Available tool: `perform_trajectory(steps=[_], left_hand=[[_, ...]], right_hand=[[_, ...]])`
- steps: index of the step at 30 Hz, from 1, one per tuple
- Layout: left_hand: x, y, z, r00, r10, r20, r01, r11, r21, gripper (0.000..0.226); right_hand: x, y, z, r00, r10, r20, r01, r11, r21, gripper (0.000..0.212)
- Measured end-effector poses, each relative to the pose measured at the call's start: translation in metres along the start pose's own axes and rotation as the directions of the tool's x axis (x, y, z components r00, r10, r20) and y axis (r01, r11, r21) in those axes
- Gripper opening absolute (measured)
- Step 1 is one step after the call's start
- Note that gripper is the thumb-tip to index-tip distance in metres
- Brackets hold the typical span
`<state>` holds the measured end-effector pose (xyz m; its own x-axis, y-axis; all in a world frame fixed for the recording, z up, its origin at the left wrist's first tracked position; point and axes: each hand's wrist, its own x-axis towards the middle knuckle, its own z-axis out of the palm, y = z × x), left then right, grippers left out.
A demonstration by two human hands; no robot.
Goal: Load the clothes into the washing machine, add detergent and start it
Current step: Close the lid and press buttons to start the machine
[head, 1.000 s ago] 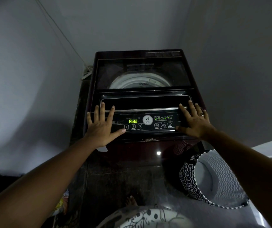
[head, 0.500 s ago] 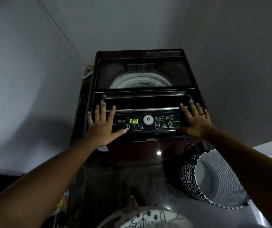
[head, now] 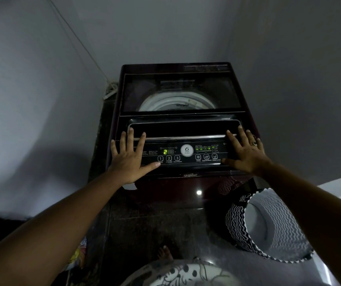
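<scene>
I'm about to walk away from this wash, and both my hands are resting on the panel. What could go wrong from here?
1. The thumb of the left hand lies right beside button 1, apparently Power; a slip could switch the washing machine off.
2. The thumb of the right hand sits just below the Water Level button, so leaning on the panel might change that setting.

dark maroon washing machine (head: 190, 182), black control panel (head: 186, 154) with green digits, black-and-white zigzag laundry basket (head: 237, 223), grey walls (head: 31, 100)
</scene>
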<state>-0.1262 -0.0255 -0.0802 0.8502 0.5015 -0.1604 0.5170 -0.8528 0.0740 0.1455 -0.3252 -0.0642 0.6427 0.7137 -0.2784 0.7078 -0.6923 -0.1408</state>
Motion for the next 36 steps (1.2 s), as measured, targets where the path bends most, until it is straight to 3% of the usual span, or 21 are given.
perform_trajectory(steps=[36], left_hand=[[-0.0008, 0.0002, 0.0015, 0.999, 0.009, -0.036, -0.009, 1.000, 0.013, 0.117]], right_hand=[[-0.0009, -0.0025, -0.0016, 1.000, 0.009, 0.003, -0.009, 1.000, -0.007, 0.107]])
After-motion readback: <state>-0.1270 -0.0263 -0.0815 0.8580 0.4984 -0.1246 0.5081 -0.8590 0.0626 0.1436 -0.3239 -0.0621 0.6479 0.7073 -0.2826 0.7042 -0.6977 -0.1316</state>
